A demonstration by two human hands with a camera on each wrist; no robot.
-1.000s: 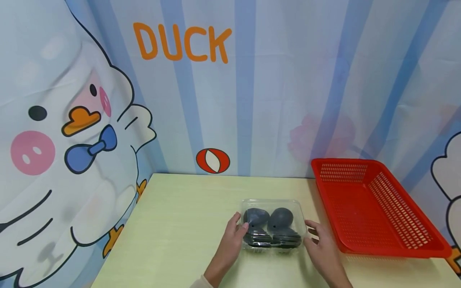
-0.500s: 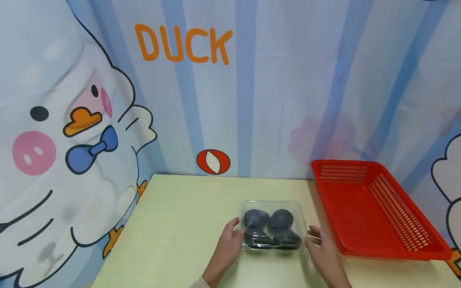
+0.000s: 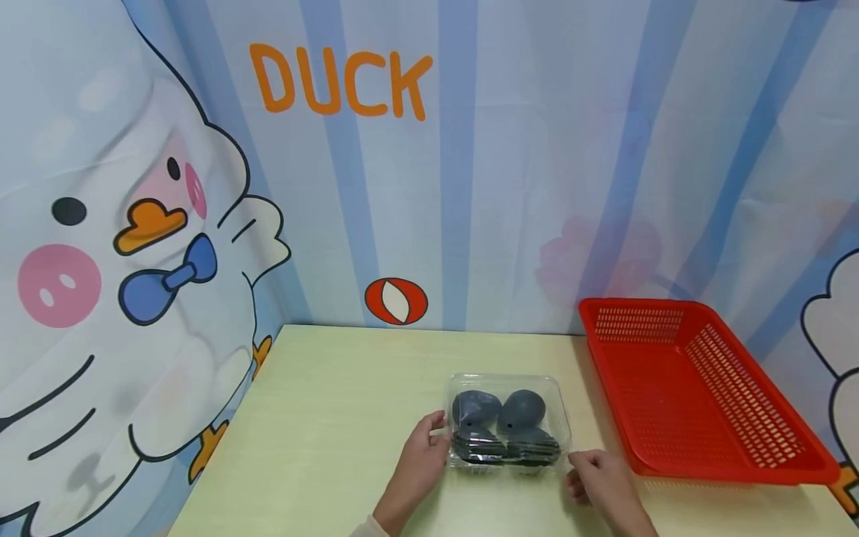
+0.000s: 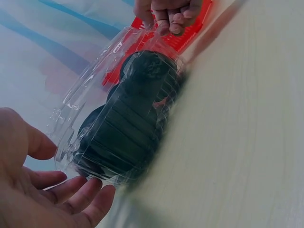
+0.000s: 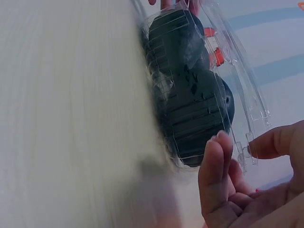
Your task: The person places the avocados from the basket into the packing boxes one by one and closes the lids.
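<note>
A clear plastic clamshell box (image 3: 508, 382) stands on the table with its lid down. Several dark, smooth, egg-shaped things (image 3: 522, 411) lie inside it; glare hides some of the front ones. My left hand (image 3: 424, 453) is at the box's left side. In the left wrist view its thumb meets the lid edge, and its loosely bent fingers lie along the lower edge. At the front right corner is my right hand (image 3: 600, 481), fingers curled. The right wrist view shows this hand's thumb (image 5: 270, 142) against a small tab on the lid's rim, apparently pinching it.
A red perforated plastic basket (image 3: 711, 395) sits to the right of the box, close to the right hand. The pale table (image 3: 322, 403) reaches back to a blue striped cloth (image 3: 510, 149) with printed ducks and lettering.
My left hand has drawn back slightly along the box's side. My right hand has moved towards the front right corner, and its fingers have curled in. The box has stayed nearly in place.
</note>
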